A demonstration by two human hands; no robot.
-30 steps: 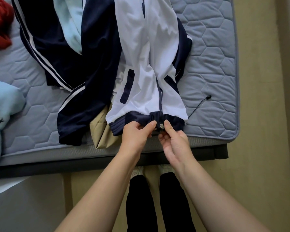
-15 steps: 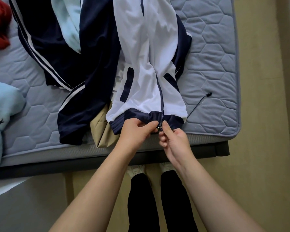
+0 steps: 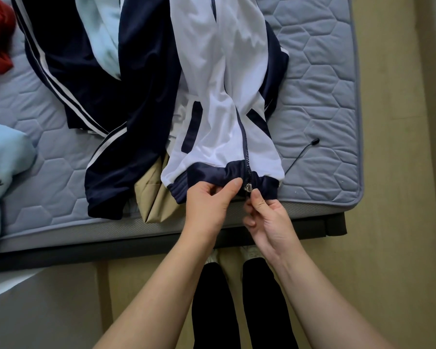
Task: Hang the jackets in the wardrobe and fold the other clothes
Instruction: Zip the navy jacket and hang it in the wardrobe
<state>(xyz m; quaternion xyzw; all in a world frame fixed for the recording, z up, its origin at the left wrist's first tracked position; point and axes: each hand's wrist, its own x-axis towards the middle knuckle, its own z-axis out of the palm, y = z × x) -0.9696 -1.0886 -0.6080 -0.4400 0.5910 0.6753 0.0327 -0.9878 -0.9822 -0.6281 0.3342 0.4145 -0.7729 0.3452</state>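
— Where does the view look from?
— From the person's head. They stand at the near edge of the mattress (image 3: pixel 317 79), and the camera faces forward and steeply down.
— How near is it?
— Close. Both forearms reach in from the bottom. The left hand (image 3: pixel 209 205) and right hand (image 3: pixel 269 222) meet just below centre at the white jacket (image 3: pixel 227 96), with the person's own legs (image 3: pixel 212 311) directly beneath.
— How wide?
— Wide-angle, taking in the floor (image 3: pixel 400 172) at right. It is the only view.
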